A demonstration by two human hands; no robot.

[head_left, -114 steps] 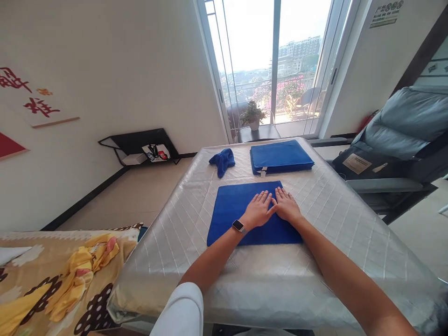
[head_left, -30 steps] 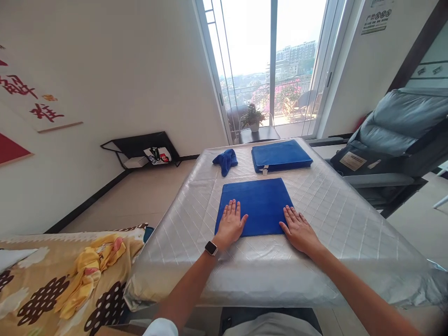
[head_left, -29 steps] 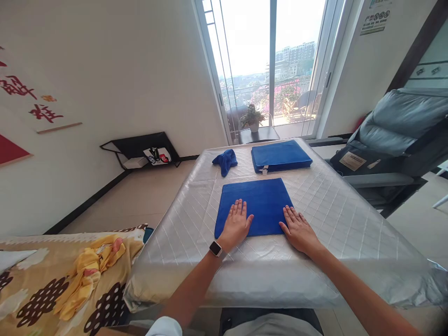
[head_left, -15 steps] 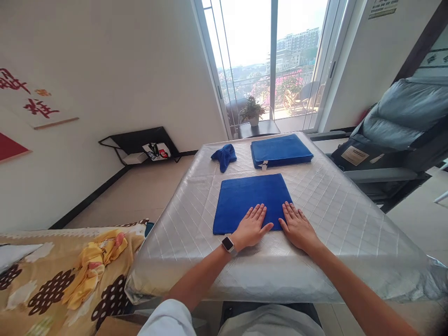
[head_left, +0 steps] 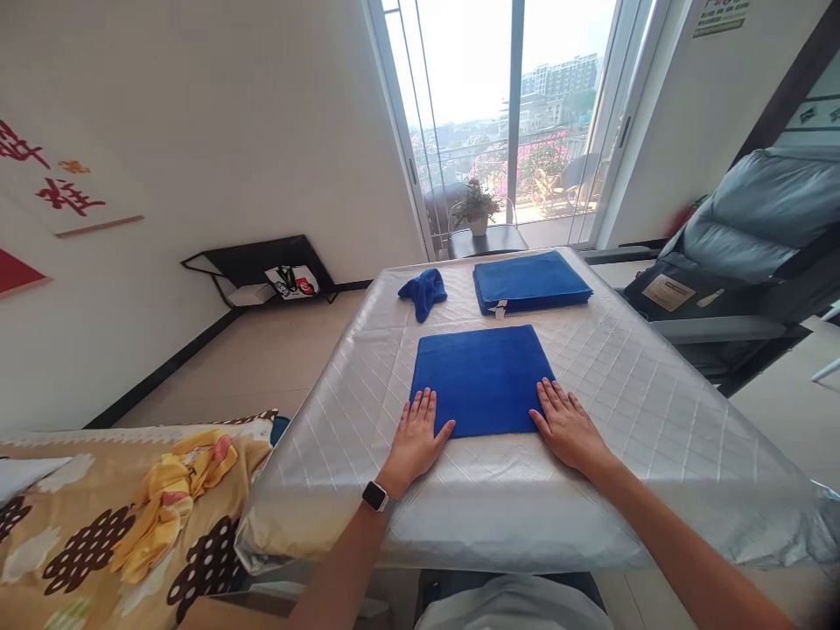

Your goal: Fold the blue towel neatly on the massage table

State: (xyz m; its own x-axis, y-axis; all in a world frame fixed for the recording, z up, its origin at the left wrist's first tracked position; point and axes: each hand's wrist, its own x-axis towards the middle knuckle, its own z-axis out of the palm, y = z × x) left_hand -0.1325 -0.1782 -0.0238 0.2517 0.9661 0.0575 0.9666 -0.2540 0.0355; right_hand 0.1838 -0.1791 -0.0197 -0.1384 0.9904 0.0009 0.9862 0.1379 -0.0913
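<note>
A blue towel (head_left: pixel 486 376), folded into a flat rectangle, lies in front of me on the table. My left hand (head_left: pixel 415 437) rests flat at its near left corner, fingers stretched out and the thumb along the near edge. At the near right corner, my right hand (head_left: pixel 568 426) lies open, its fingertips on the towel's edge. Neither hand grips anything. Beyond it, toward the far right, is a stack of folded blue towels (head_left: pixel 531 278) with a white tag at its near edge. A crumpled blue cloth (head_left: pixel 424 293) sits at the far left.
A silver quilted cover (head_left: pixel 649 420) drapes the table. On the left, a patterned bedspread (head_left: pixel 85 490) holds a yellow cloth (head_left: pixel 174 490). A grey reclining chair (head_left: pixel 728 254) stands on the right. Past the table's far edge, a potted plant (head_left: pixel 478 210) is on a chair.
My left hand has slid left across the folded towel to its near left corner. My right hand stays at the right corner. The view has shifted slightly.
</note>
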